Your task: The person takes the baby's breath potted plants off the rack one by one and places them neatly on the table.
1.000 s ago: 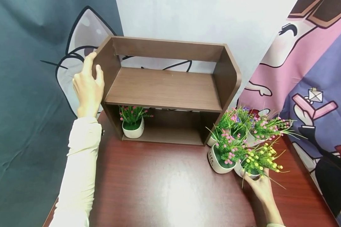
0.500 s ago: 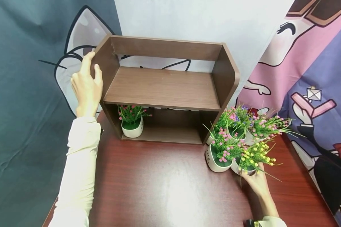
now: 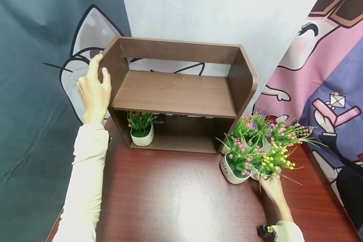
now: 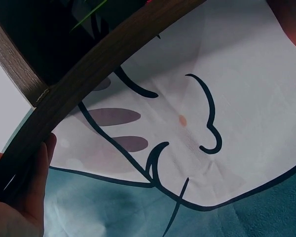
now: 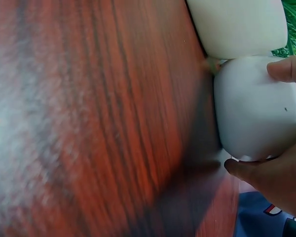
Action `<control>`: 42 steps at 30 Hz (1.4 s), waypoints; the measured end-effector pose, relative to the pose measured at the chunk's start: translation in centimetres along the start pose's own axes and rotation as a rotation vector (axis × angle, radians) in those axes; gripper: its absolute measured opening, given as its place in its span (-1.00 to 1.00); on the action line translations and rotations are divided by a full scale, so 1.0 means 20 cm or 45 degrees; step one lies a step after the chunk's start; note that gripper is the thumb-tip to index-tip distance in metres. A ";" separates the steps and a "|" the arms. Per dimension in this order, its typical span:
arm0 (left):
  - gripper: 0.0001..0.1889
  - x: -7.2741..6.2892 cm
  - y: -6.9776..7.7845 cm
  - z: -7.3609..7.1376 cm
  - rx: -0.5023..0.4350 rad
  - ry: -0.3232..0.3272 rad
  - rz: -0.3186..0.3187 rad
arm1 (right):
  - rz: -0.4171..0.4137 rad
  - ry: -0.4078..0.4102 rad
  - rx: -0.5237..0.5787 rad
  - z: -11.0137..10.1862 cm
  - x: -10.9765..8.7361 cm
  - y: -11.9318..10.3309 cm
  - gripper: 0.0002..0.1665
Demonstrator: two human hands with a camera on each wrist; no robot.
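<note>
My left hand [image 3: 93, 90] grips the left side panel of a brown wooden shelf [image 3: 175, 92]. The left wrist view shows its thumb and fingers on either side of the panel edge [image 4: 64, 106]. At the right, my right hand [image 3: 273, 188] holds a white pot of artificial yellow flowers [image 3: 273, 159]. Thumb and fingers span the white pot [image 5: 256, 111] in the right wrist view, where it stands against a neighbouring pot [image 5: 239, 27]. That neighbour, a pink-flowered pot [image 3: 230, 173] with lettering, stands just left of it beside the shelf.
One pink-flowered pot [image 3: 142, 138] stands inside the lower shelf at the left. Behind the yellow flowers, more potted plants [image 3: 285, 134] crowd against the shelf's right side. A glossy reddish-brown table [image 3: 169, 191] lies in front, with printed cloth [image 3: 335, 144] hanging around it.
My right hand has slid the yellow-flowered pot a little away from me, closer in among the other pots. The left hand keeps its place on the shelf.
</note>
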State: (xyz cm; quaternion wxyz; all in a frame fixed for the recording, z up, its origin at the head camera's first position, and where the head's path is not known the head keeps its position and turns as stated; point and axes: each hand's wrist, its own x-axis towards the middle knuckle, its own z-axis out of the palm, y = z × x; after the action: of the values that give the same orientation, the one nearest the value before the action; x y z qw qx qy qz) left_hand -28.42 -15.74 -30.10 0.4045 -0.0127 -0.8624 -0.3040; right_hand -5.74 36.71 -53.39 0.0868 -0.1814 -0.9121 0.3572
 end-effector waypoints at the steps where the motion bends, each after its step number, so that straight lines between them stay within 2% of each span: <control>1: -0.61 0.00 0.00 0.00 -0.001 -0.001 -0.001 | -0.005 0.000 0.000 0.00 0.01 0.00 -0.51; 5: -0.61 0.00 0.00 0.00 -0.004 -0.001 -0.005 | -0.011 0.025 0.046 0.02 0.02 0.01 -0.46; 11: -0.61 0.00 0.00 0.00 -0.006 0.005 -0.005 | -0.006 0.110 0.094 0.04 -0.05 0.01 -0.20; 16: -0.61 0.00 0.00 0.00 -0.001 0.011 -0.006 | 0.004 0.185 0.063 0.06 -0.15 -0.03 -0.22; 20: -0.61 0.00 0.01 0.00 -0.005 0.004 -0.006 | 0.006 0.291 0.075 0.05 -0.20 -0.04 -0.20; 24: -0.61 0.00 0.01 0.00 -0.010 0.004 -0.010 | 0.061 0.370 0.122 0.00 -0.20 -0.05 -0.14; 28: -0.61 0.00 0.01 0.00 -0.016 0.003 -0.009 | 0.137 0.377 0.229 -0.06 -0.21 -0.08 -0.16; 31: -0.60 0.00 0.01 0.00 -0.021 0.002 -0.012 | 0.140 0.393 0.318 -0.12 -0.25 -0.12 -0.19; 36: -0.60 0.01 0.01 0.00 -0.019 0.000 -0.027 | 0.125 0.437 0.235 -0.23 -0.33 -0.16 -0.15; 40: -0.60 0.00 0.01 0.00 -0.015 -0.008 -0.027 | 0.214 0.441 0.259 -0.30 -0.38 -0.18 -0.14; 42: -0.60 0.00 0.01 0.01 -0.015 -0.009 -0.029 | 0.220 0.470 0.251 -0.34 -0.40 -0.17 -0.13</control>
State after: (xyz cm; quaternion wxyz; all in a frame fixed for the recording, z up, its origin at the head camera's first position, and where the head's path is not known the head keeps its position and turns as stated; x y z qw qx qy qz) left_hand -28.46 -15.52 -30.05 0.3977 -0.0063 -0.8622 -0.3137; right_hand 2.68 35.38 -46.40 0.2385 -0.3119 -0.8226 0.4113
